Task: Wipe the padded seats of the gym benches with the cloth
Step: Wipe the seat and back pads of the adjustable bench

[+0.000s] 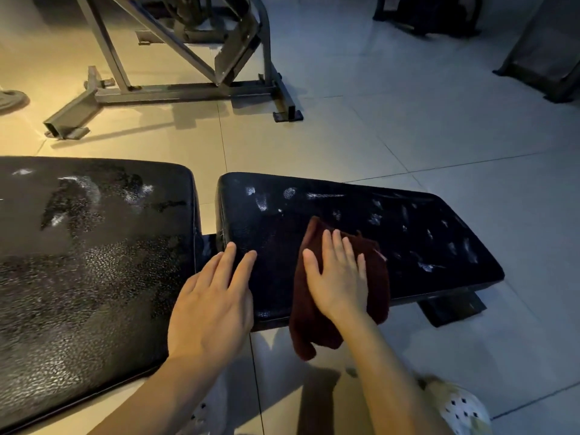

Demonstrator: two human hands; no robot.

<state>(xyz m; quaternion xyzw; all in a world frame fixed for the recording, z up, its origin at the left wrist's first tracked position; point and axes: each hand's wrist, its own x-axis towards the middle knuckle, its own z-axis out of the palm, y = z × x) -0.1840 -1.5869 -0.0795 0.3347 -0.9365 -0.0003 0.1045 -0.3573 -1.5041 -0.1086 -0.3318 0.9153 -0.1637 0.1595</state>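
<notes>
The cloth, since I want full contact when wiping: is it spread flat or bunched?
Bunched. The dark red cloth lies in folds under the flat right hand on the smaller pad, one end drooping over the near edge.

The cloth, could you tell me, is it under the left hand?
No, the cloth lies under the flat right hand; the left hand rests bare on the seat pad.
</notes>
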